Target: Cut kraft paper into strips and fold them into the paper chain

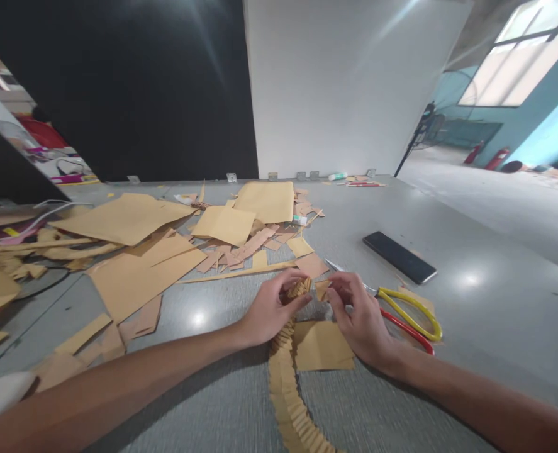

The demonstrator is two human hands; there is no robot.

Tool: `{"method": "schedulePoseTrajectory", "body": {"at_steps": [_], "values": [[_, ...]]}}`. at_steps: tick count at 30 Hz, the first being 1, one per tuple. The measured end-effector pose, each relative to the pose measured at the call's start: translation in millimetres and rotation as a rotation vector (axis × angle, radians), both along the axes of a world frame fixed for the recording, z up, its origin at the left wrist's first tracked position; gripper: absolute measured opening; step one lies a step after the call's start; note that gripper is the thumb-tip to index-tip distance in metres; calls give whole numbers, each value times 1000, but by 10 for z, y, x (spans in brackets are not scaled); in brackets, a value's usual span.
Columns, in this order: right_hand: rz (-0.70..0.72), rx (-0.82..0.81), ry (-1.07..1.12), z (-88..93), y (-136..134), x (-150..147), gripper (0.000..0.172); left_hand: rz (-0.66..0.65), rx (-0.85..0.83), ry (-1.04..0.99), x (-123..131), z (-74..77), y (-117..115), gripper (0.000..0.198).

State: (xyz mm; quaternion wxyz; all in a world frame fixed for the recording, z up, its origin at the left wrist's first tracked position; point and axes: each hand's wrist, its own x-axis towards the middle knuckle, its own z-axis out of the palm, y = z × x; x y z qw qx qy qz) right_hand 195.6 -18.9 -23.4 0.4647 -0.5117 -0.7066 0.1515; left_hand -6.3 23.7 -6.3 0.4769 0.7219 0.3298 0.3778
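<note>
My left hand (279, 302) is closed around the upper end of a long pleated strip of brown paper (285, 371), which curves down toward me over the table. Between the thumb and fingers of my right hand (358, 314) is a small piece of brown paper (323, 289), a short gap away from the strip's end. A flat square of brown paper (326, 346) lies under and between my hands. Scissors (411, 314) with one yellow and one red handle rest beside my right hand, their blades partly hidden behind it.
Brown paper sheets (141, 277) and scraps cover the table's left and middle. A black phone (399, 257) lies to the right. A glue stick (338, 177) and red pens (366, 184) sit by the upright black and white panels (345, 88) at the back.
</note>
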Motion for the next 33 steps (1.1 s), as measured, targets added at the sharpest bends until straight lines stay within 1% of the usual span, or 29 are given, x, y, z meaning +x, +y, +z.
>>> {"method": "schedulePoseTrajectory", "body": {"at_steps": [3,6,12,17,19,21,25,29,31,33], "values": [[1,11,8,-7,-4,1,14,-32,-6,-57,6,14,-12,28],[2,21,10,-9,-14,7,15,-31,-4,-57,6,11,-15,30],[61,41,-45,14,-38,7,14,-25,39,77,-17,-21,-10,34],[50,85,-123,39,-41,-8,15,-21,151,160,-35,-26,-4,28],[45,109,-148,50,-40,-13,14,-11,168,171,-41,-23,-10,27],[57,122,-167,57,-41,-14,14,-16,149,168,-44,-20,-23,31],[89,125,-164,48,-40,-4,17,-69,122,144,-40,-11,-50,39],[64,124,-121,47,-34,1,3,-80,130,164,-36,-2,-59,41],[122,113,-114,73,-34,-3,10,-76,137,180,-39,-1,-58,42],[207,116,-104,109,-37,-9,12,-75,141,180,-43,-3,-55,44]]}}
